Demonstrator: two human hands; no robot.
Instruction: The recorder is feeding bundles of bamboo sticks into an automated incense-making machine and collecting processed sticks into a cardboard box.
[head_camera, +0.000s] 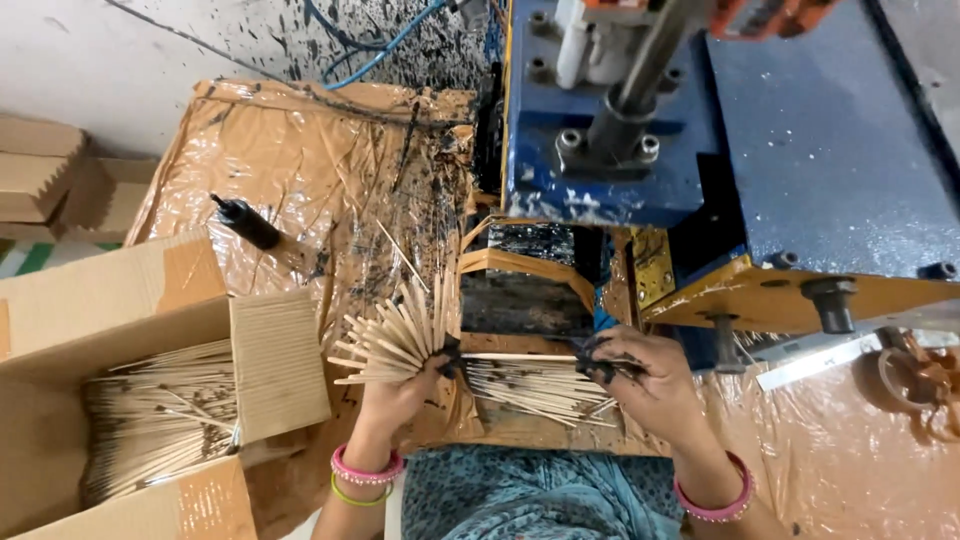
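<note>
A pale wall (130, 50) at the top left is spattered with black, and blue cables (385, 45) run across it. Crinkled brown plastic sheet (300, 160) covers the work surface. A blue and yellow machine (800, 150) fills the upper right. Stacked cardboard (40, 170) sits at the far left. Light is even.

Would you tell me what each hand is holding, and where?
The left hand grips a fanned bundle of sticks at its lower end; the right hand pinches one stick by its right end.
</note>
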